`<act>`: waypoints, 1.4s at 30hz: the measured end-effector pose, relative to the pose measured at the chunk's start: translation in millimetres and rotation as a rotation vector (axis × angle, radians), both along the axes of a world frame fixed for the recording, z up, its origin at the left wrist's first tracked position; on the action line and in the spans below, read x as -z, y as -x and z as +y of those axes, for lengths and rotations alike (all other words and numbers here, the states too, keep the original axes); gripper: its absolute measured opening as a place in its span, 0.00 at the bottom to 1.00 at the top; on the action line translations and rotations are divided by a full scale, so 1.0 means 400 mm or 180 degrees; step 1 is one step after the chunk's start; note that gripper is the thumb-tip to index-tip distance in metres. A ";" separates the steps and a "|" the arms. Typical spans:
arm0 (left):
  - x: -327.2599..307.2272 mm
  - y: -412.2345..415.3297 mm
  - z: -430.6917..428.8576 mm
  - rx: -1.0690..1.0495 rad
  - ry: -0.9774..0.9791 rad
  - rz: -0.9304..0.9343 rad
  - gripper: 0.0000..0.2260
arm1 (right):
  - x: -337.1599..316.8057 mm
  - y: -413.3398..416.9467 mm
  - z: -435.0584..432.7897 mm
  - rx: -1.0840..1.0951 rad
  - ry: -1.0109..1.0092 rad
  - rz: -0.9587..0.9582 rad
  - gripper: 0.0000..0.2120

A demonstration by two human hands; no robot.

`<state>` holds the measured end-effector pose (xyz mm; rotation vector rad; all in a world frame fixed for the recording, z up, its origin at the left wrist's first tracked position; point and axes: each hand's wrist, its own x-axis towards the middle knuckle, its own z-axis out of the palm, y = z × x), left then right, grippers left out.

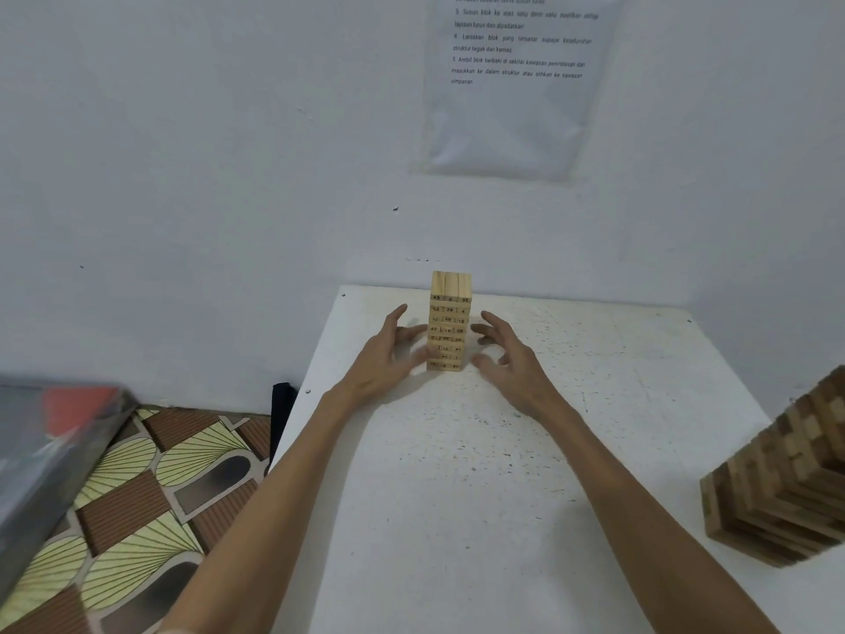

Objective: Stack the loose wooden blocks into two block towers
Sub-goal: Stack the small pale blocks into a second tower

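Observation:
A small tower of pale, numbered wooden blocks (449, 322) stands upright near the far edge of the white table (457, 473). My left hand (388, 354) is at its left side, fingers spread and loosely bent, fingertips at or very near the lower layers. My right hand (507, 354) hovers just right of the tower with fingers loosely curled, a small gap between them and the blocks. Neither hand holds a block. A second, larger tower of darker brown blocks (786, 478) stands at the table's right edge, partly cut off by the frame.
The white wall rises directly behind the small tower, with a printed sheet (516, 84) taped above it. Left of the table lie patterned floor (137, 496) and a grey-and-red box (50, 441). A dark object (282, 414) leans by the table's left edge.

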<state>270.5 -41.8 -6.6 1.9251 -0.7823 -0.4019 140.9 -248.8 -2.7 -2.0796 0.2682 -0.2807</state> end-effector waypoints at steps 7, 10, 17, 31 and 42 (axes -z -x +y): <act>-0.027 0.046 -0.090 -0.0503 0.1214 0.1348 0.48 | -0.025 -0.066 0.127 0.0843 -0.1838 -0.0385 0.42; -0.028 0.064 -0.124 -0.0625 0.1454 0.1505 0.49 | -0.025 -0.102 0.153 0.0791 -0.2151 -0.0433 0.46; -0.012 0.068 -0.166 -0.0714 0.1553 0.1562 0.42 | -0.029 -0.132 0.168 0.0814 -0.2195 -0.0704 0.34; -0.035 0.097 -0.187 -0.0540 0.1927 0.1762 0.39 | -0.021 -0.146 0.185 0.0884 -0.2171 -0.0663 0.38; -0.032 0.044 -0.187 -0.0753 0.1706 0.1484 0.43 | -0.041 -0.149 0.149 0.0928 -0.2323 -0.0820 0.53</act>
